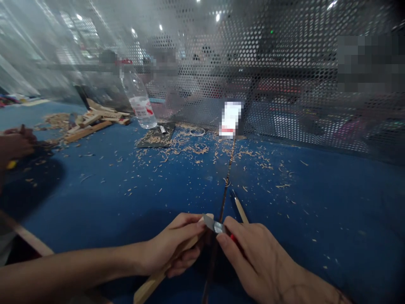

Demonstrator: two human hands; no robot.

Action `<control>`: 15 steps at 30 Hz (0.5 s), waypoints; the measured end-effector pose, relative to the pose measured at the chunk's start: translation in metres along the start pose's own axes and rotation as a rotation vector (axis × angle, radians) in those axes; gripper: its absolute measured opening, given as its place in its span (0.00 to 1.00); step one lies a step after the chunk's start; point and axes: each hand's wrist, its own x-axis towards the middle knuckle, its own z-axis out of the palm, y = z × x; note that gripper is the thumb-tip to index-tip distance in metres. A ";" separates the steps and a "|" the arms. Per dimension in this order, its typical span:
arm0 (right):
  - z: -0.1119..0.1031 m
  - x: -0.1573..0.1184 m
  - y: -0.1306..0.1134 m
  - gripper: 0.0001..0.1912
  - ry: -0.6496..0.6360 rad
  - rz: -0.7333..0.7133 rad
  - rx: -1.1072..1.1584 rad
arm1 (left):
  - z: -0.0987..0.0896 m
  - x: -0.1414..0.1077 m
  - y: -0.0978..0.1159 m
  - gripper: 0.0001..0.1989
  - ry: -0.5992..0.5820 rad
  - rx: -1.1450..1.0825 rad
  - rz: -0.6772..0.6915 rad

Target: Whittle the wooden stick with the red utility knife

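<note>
Near the bottom centre, my left hand (177, 242) is closed around a pale wooden stick (153, 285), which slants down towards the lower left. My right hand (253, 249) is wrapped round a utility knife (218, 227) with a bit of red showing between the fingers. The knife's blade lies against the upper end of the stick, right by my left thumb. Just beyond my right hand, a thin tool with a pale wooden handle (241, 210) and a dark pointed tip rests on the blue table (177, 185).
Wood shavings (198, 150) litter the table. A plastic bottle (142, 107), a dark sheet (152, 139), a white ring (197, 132) and a lit phone (231, 120) stand or lie near a perforated screen (268, 84). Wooden pieces (91, 124) and another person's hands (19, 141) are left.
</note>
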 end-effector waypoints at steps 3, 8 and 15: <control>0.000 0.004 0.000 0.15 -0.080 0.029 0.041 | 0.001 -0.003 -0.001 0.34 0.017 0.005 -0.008; -0.004 0.006 0.000 0.17 -0.095 0.089 0.073 | 0.002 -0.002 0.001 0.32 0.003 0.020 0.014; -0.001 0.004 0.002 0.18 -0.053 0.072 -0.036 | -0.001 -0.001 -0.005 0.31 -0.012 0.058 0.046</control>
